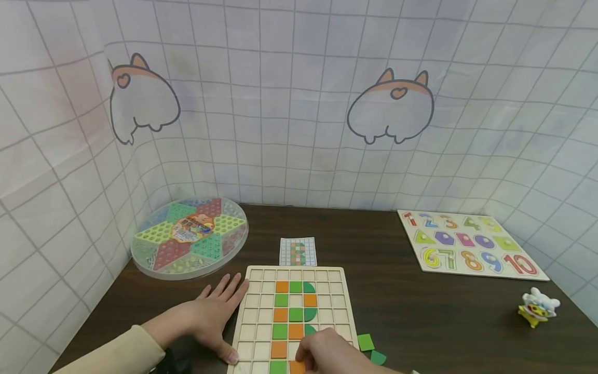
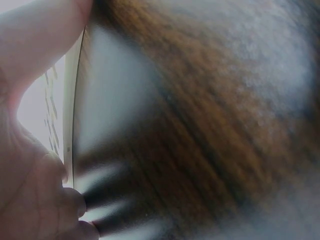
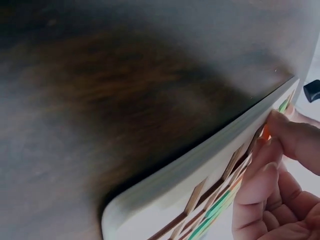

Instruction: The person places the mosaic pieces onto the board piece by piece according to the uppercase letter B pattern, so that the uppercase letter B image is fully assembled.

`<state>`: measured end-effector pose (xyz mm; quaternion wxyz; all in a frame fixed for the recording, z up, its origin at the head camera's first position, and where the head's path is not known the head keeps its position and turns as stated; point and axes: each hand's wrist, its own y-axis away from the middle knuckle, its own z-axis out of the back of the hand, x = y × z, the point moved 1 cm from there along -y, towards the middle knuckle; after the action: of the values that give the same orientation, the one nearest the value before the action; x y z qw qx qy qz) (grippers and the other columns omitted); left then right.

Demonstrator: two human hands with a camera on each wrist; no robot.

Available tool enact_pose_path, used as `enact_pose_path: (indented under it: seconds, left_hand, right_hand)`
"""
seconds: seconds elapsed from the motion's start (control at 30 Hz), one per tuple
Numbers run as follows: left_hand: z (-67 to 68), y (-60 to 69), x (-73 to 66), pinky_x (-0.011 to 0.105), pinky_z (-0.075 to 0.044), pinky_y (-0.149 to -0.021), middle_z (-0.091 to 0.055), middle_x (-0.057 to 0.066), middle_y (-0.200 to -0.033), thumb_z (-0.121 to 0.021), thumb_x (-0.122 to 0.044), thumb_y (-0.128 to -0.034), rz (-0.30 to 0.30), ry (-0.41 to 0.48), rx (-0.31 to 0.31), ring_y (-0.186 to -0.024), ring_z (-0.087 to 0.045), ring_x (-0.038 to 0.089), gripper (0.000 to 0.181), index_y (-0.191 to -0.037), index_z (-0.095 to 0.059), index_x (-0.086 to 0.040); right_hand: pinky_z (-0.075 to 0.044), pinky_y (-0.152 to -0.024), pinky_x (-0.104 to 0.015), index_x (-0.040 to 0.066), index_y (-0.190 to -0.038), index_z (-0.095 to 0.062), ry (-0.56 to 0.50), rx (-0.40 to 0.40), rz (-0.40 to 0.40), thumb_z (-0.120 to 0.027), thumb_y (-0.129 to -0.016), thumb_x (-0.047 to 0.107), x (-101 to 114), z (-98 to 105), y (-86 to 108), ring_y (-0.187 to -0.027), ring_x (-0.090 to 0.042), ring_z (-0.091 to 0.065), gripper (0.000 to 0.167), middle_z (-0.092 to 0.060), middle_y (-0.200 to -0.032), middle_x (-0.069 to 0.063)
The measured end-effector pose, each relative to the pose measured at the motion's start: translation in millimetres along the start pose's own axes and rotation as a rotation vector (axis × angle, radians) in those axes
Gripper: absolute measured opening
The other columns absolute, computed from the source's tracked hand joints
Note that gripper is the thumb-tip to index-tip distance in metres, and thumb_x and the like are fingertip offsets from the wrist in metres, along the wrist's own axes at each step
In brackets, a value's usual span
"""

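Note:
A pale wooden grid board (image 1: pixel 249 317) lies on the dark table, with orange, green and dark green tiles set in its middle columns. My left hand (image 1: pixel 210 317) rests at the board's left edge, fingers spread, thumb touching the near side. Over the board's lower part, my right hand (image 1: pixel 331 354) has curled fingers and pinches an orange square tile (image 1: pixel 297 367) at a near cell. In the right wrist view, a sliver of the orange tile (image 3: pixel 266 132) shows by the thumb and fingertips; the rest is hidden. A small pattern card (image 1: pixel 285 252) lies beyond the board.
Right of the board lie a loose green square tile (image 1: pixel 366 342) and a dark green rounded tile (image 1: pixel 378 358). A round Chinese checkers set (image 1: pixel 163 270) stands back left. A number puzzle board (image 1: pixel 455 244) and a small figurine (image 1: pixel 537 306) are on the right.

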<state>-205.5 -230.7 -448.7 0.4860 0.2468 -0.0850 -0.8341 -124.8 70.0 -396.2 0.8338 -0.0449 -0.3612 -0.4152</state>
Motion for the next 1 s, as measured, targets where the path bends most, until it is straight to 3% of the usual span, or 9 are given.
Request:
enact_pose_path:
  seconds: [0.3, 0.63, 0.83, 1.0]
  left_hand:
    - [1.7, 1.1, -3.7, 0.074, -0.009, -0.119, 0.009, 0.012, -0.173, -0.071, -0.093, -0.0543, 0.007, 0.01, 0.0, -0.16, 0.009, 0.038, 0.151, -0.167, 0.001, -0.023]
    - [0.1, -1.1, 0.3, 0.074, -0.009, -0.119, 0.009, 0.012, -0.173, -0.07, -0.093, -0.0547, 0.001, 0.005, 0.003, -0.159, 0.009, 0.039, 0.151, -0.167, 0.002, -0.023]
    - [-0.8, -2.8, 1.5, 0.075, -0.008, -0.118, 0.01, 0.012, -0.173, -0.07, -0.094, -0.0538, -0.002, 0.002, 0.003, -0.159, 0.01, 0.039, 0.152, -0.167, 0.003, -0.024]
    - [-0.3, -2.9, 1.0, 0.074, -0.009, -0.118, 0.01, 0.012, -0.173, -0.07, -0.094, -0.0539, -0.001, -0.001, 0.001, -0.16, 0.009, 0.038, 0.151, -0.167, 0.003, -0.024]
  right_hand:
    - [-0.05, -0.069, -0.017, 0.002, -0.102, -0.081, -0.019, 0.034, -0.091, -0.078, -0.089, 0.009, 3.3, -0.2, -2.3, -0.071, 0.003, -0.054, 0.014, -0.076, -0.083, 0.003]
    - [-0.053, -0.073, -0.015, 0.007, -0.102, -0.083, 0.099, -0.008, 0.004, -0.075, -0.091, 0.004, 2.6, -2.5, -0.9, -0.082, 0.002, -0.066, 0.014, -0.081, -0.092, 0.0]
    - [-0.05, -0.069, -0.012, 0.009, -0.096, -0.084, 0.175, -0.043, 0.057, -0.074, -0.087, 0.0, 3.5, -5.1, -1.4, -0.076, 0.005, -0.062, 0.016, -0.08, -0.086, 0.004]
    - [-0.05, -0.069, -0.011, 0.009, -0.098, -0.084, 0.198, -0.043, 0.083, -0.076, -0.089, 0.007, 3.4, -4.6, -0.6, -0.077, 0.005, -0.063, 0.012, -0.08, -0.088, 0.004]
